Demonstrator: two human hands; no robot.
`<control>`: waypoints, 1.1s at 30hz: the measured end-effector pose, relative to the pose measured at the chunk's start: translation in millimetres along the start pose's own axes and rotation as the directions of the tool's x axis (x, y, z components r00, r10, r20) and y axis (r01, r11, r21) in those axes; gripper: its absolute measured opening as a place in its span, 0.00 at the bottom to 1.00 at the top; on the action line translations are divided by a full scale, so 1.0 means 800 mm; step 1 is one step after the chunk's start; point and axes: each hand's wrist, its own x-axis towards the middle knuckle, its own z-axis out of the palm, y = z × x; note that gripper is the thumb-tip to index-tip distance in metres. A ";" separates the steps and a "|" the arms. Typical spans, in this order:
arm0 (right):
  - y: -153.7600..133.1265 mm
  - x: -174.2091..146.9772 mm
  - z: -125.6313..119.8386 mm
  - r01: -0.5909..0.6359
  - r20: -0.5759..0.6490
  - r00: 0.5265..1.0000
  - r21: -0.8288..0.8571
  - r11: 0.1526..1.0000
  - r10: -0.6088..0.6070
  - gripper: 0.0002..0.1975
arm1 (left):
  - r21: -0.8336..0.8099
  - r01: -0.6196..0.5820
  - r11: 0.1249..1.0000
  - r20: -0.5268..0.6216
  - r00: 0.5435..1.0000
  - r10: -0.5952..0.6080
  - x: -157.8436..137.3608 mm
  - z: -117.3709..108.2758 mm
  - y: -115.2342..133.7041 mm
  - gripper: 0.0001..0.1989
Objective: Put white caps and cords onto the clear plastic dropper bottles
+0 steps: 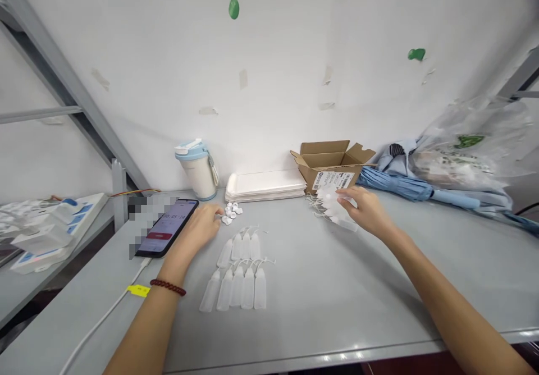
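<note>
My left hand (205, 223) rests on the grey table just left of a small heap of white caps (231, 212). Its fingers are curled together, and what lies inside them, if anything, is hidden. On the right, my right hand (364, 209) reaches to a pile of small translucent squeeze bottles (330, 204) in front of the cardboard box. Thumb and forefinger pinch one bottle at the pile's right side. Between my arms lie two rows of similar bottles; a nearer row (238, 289) and a farther, shorter row (245, 247), thin white strips at their tops.
A phone (168, 228) with a running timer and white cable lies left. Along the wall stand a tumbler (199, 170), a stack of white trays (267, 184) and an open cardboard box (326, 164). A folded blue umbrella (396, 183) and plastic bag (471, 145) lie right.
</note>
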 end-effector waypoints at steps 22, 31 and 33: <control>0.022 0.001 -0.009 -0.025 0.158 0.987 0.022 0.999 0.021 0.10 | 0.158 -0.085 0.984 0.073 0.995 0.074 -0.003 0.010 0.014 0.08; -0.074 -0.031 0.004 0.168 -0.033 0.985 0.397 0.902 -0.169 0.10 | -0.144 -0.015 0.989 -0.040 0.999 0.009 -0.014 0.006 0.049 0.13; -0.117 -0.053 0.009 0.235 0.154 0.908 0.583 0.778 -0.390 0.13 | -0.269 -0.028 0.963 -0.007 1.000 0.027 -0.017 0.012 0.058 0.15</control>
